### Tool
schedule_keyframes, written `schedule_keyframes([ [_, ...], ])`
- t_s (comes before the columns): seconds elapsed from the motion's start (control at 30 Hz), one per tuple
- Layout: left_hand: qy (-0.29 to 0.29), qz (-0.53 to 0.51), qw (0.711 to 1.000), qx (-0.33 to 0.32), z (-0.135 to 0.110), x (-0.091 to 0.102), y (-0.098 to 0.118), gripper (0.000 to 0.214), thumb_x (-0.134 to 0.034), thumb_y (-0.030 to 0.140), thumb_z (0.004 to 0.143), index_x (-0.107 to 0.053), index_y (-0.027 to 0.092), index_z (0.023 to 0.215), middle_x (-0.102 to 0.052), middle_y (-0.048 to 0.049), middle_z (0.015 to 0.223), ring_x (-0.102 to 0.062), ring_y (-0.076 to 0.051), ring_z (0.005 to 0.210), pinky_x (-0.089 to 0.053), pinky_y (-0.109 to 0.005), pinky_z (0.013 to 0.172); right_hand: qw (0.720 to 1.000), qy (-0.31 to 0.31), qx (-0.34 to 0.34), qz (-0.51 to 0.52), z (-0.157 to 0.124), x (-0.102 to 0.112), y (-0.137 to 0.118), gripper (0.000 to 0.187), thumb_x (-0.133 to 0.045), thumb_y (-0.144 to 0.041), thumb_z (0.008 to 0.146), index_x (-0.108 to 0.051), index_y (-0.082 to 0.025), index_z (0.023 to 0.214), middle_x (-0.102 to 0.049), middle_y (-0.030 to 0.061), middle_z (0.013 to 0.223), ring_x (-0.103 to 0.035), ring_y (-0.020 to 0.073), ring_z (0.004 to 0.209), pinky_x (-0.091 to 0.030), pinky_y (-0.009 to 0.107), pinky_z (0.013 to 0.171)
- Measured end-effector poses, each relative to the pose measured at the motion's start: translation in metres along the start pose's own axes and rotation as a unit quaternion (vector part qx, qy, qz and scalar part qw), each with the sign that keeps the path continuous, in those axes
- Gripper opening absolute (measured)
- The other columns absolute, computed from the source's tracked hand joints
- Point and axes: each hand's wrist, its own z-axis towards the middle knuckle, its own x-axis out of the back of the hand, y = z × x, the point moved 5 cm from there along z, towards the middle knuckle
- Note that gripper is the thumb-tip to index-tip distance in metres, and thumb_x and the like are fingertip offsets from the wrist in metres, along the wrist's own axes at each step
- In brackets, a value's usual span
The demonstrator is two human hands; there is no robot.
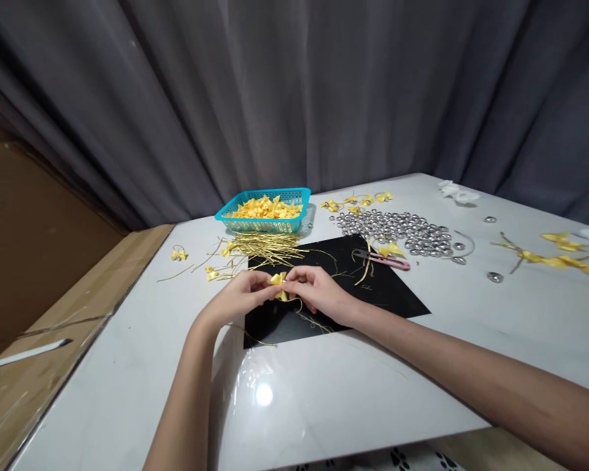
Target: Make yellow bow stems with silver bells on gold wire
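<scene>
Above the black sheet (397, 294), a small yellow ribbon bow (279, 281) is pinched between my two hands. My left hand (243, 292) grips its left side with thumb and fingers. From the right, my right hand (319, 292) pinches the bow near its middle, and a thin gold tie curves down below it. A bundle of gold ties (267, 245) lies just beyond my hands. Pink-handled snips (392, 261) rest on the sheet's far right part, beside a loose yellow bow (391, 250).
A teal basket (262, 227) of yellow bows stands at the back. Right of it are many silver oval beads (397, 226) and several tied bows (353, 201). Yellow ribbon pieces (559, 258) lie far right. Cardboard (78, 294) borders the white table (127, 366) on the left.
</scene>
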Motion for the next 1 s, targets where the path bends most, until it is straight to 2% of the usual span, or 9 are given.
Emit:
schedule_keyframes([
  [0.2,-0.002,-0.001,1.0,0.015,0.0,0.001,-0.003,0.028,-0.057,0.042,0.077,-0.059,0.014,0.072,-0.047,0.0019,0.063,-0.038,-0.011,0.058,-0.027,-0.025,0.054,0.999,-0.025,-0.012,0.045,0.003,-0.002,0.008,0.013,-0.059,-0.024,0.079,-0.056,-0.013,0.073,-0.054,-0.0048,0.059,-0.034,0.0011,0.03,-0.025,0.015,0.029],
  [0.37,-0.002,-0.013,1.0,0.008,-0.002,0.002,-0.001,0.028,-0.056,0.042,0.076,-0.056,0.016,0.069,-0.05,0.0007,0.067,-0.04,-0.012,0.062,-0.029,-0.026,0.057,0.995,-0.049,-0.012,0.081,0.001,-0.004,0.008,0.018,-0.059,-0.029,0.078,-0.055,-0.013,0.072,-0.055,-0.0041,0.061,-0.035,0.0007,0.032,-0.027,0.015,0.03],
  [0.53,0.033,-0.008,0.999,0.005,-0.003,0.006,-0.002,0.027,-0.058,0.042,0.076,-0.058,0.016,0.071,-0.049,0.0016,0.065,-0.04,-0.013,0.061,-0.03,-0.026,0.058,0.994,-0.05,-0.008,0.102,0.003,-0.002,0.01,0.021,-0.064,-0.033,0.073,-0.056,-0.013,0.073,-0.055,-0.004,0.061,-0.033,0.0009,0.033,-0.027,0.015,0.031],
  [0.7,0.057,-0.009,0.998,-0.001,-0.004,0.009,-0.002,0.025,-0.059,0.042,0.076,-0.059,0.017,0.072,-0.052,0.0008,0.067,-0.044,-0.014,0.064,-0.032,-0.026,0.062,0.991,-0.06,-0.003,0.118,0.003,-0.002,0.012,0.021,-0.063,-0.034,0.073,-0.057,-0.013,0.072,-0.058,-0.0025,0.063,-0.034,0.0013,0.034,-0.029,0.016,0.032],
  [1.0,0.064,-0.023,0.998,-0.006,-0.004,0.011,0.002,0.023,-0.058,0.04,0.073,-0.056,0.017,0.069,-0.051,0.0015,0.066,-0.043,-0.014,0.063,-0.031,-0.026,0.059,0.991,-0.057,0.002,0.123,0.003,-0.004,0.012,0.02,-0.065,-0.032,0.072,-0.059,-0.013,0.071,-0.057,-0.0031,0.059,-0.034,0.0016,0.033,-0.028,0.017,0.031],
])
